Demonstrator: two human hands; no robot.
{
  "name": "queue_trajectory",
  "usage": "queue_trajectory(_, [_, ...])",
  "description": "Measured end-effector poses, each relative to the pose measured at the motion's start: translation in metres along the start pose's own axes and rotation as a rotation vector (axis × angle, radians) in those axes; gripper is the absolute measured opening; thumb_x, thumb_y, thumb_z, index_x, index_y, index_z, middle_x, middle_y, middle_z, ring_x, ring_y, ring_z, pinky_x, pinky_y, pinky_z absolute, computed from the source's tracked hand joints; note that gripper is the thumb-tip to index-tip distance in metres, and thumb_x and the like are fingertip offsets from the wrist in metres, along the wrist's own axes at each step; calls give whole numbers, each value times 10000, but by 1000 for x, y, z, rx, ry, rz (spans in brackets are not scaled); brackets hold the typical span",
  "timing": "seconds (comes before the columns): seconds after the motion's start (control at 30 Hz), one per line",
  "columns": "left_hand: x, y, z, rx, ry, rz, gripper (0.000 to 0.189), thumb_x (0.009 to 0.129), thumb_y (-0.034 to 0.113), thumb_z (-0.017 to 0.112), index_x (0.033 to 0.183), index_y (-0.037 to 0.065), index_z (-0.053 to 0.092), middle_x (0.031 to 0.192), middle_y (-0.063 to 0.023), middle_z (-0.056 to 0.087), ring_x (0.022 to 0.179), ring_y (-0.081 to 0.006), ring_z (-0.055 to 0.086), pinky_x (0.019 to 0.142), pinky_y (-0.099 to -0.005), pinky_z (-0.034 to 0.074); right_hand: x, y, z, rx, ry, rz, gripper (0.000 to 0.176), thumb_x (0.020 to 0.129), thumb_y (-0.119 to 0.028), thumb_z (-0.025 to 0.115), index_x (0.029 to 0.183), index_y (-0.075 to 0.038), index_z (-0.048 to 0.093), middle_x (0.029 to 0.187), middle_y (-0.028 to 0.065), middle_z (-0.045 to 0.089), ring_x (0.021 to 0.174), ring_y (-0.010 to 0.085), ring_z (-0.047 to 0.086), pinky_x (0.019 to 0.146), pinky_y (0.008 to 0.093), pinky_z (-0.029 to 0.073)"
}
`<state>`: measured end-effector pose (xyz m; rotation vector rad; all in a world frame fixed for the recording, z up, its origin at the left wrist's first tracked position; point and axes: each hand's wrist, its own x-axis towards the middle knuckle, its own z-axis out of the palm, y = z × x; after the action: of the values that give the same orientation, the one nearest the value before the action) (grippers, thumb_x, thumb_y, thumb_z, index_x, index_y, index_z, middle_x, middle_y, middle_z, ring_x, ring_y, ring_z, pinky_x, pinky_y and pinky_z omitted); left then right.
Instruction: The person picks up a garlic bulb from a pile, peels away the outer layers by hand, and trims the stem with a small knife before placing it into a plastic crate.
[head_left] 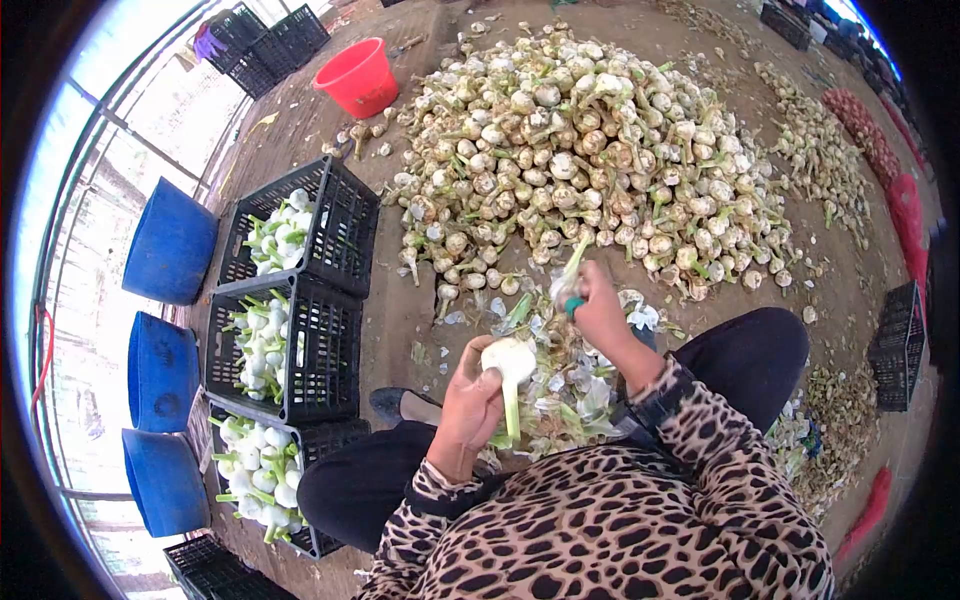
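Note:
My left hand is closed around a clean white garlic bulb, whose pale green stem points down toward my lap. Ahead and to the right, my right hand is closed on a strip of garlic peel, white low down and green at its upper end. A teal-green band shows at its fingers, partly blurred. Loose garlic skins cover the ground between my knees, below both hands. Just beyond them rises a large heap of unpeeled garlic bulbs.
Black crates holding white garlic bulbs line my left side, with blue tubs behind them. A red bucket stands left of the heap. Another black crate and a red net sack lie at far right.

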<state>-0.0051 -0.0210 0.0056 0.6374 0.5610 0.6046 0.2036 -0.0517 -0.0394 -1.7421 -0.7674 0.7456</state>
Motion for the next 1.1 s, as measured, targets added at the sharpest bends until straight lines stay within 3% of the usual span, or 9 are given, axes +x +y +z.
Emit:
queue_trajectory(0.1, [1,0,5,38,138,3,336,930,171,496,1223,47,388,1089,-74,534,1006,-171,548,868,-294,472,-33,-41,-5,-38,-281,-290,215,854,-168,569,995,-6,570,935,154,645,704,265,613,636,354,480])
queue_trajectory(0.2, [3,2,10,108,158,-37,316,959,199,439,1230,41,398,1091,-78,523,995,-151,531,871,-279,450,-43,-58,1,-136,-295,-567,245,773,-74,620,1015,-40,605,884,92,637,747,218,608,681,343,474])
queue_trajectory(0.3, [2,-4,9,282,166,-52,332,961,190,437,1247,31,384,1092,-68,502,994,-130,501,860,-275,431,-43,-51,7,-359,-377,-735,273,746,-115,597,1004,-25,587,925,127,625,871,284,591,740,375,475])
queue_trajectory(0.33, [5,-6,5,407,184,-65,402,916,150,523,1261,16,367,1093,-63,484,991,-123,479,847,-272,421,-45,-49,11,-425,-343,-796,285,680,-94,604,952,-12,579,869,118,612,852,281,592,741,375,481])
queue_trajectory(0.47, [0,-7,7,368,141,-67,600,757,41,681,1259,7,354,1100,-65,485,994,-139,490,850,-277,426,-48,-50,11,-581,-405,-810,218,673,-71,592,879,-14,550,829,117,595,840,280,591,736,362,489])
queue_trajectory(0.87, [2,4,5,754,0,110,689,697,-100,557,1324,20,300,1146,-73,469,1023,-148,490,867,-267,413,-37,-41,8,-489,-244,-655,187,688,-34,566,867,-14,515,808,133,597,759,312,605,658,407,485])
queue_trajectory(0.93, [-1,1,10,614,-58,112,702,699,-107,532,1341,26,282,1155,-72,468,1038,-150,485,885,-266,396,-23,-25,5,-529,-168,-561,177,696,-18,554,868,-7,515,815,149,605,739,328,607,649,417,483])
queue_trajectory(1.07, [-3,4,13,242,-44,118,742,694,-117,519,1367,36,247,1267,-121,446,1172,-200,456,959,-299,375,-14,-16,-7,-890,-324,-265,238,689,22,561,923,-17,577,887,170,620,790,355,607,678,423,479])
queue_trajectory(1.1, [-2,6,12,152,-25,131,748,692,-119,520,1369,38,243,1291,-132,438,1197,-212,446,971,-309,374,-16,-20,-8,-756,-311,-316,228,698,20,552,921,-19,571,882,171,620,810,354,608,690,420,481])
